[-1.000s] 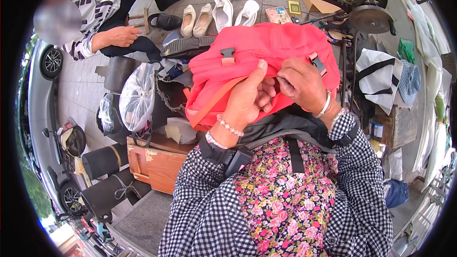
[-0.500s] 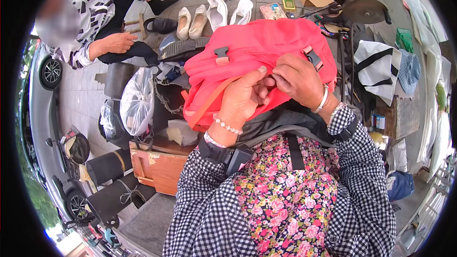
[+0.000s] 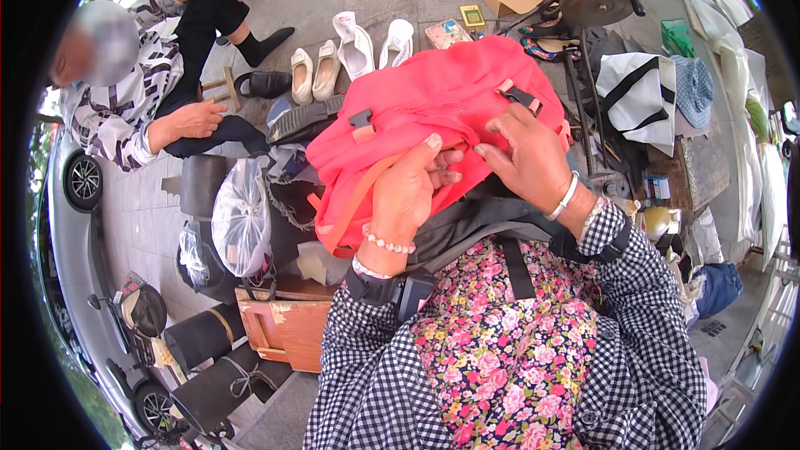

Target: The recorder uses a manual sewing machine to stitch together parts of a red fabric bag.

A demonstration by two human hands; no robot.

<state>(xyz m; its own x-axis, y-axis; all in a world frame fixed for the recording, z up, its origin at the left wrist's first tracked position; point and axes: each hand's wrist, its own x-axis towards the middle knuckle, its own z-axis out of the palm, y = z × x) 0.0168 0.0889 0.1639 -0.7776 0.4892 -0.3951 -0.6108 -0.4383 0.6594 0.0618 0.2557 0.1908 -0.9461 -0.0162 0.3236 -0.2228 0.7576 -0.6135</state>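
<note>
A coral-red backpack [image 3: 433, 87] with black buckles lies across my lap, over dark grey cloth [image 3: 467, 204]. My left hand [image 3: 408, 187] is closed on the near side of the backpack, thumb on top and fingertips curled at a fold of its fabric. Beside that hand runs an orange strap [image 3: 354, 208]. My right hand [image 3: 533, 158] rests over the right part of the backpack. Its thumb tip touches the fabric near the fold, and a gap shows between thumb and forefinger. Any small thing at those fingertips is too small to make out.
Several shoes [image 3: 354, 46] stand beyond the backpack. A machine with a wheel [image 3: 598, 2] is at the far right, near a white bag with black straps [image 3: 637, 100]. A seated person [image 3: 125, 108] is at left. A wooden box [image 3: 279, 325] and dark rolls [image 3: 221, 392] sit nearer.
My right thumb and forefinger have parted, and that hand has drawn slightly away from my left. The left hand keeps its grip on the backpack. The whole view has shifted a little.
</note>
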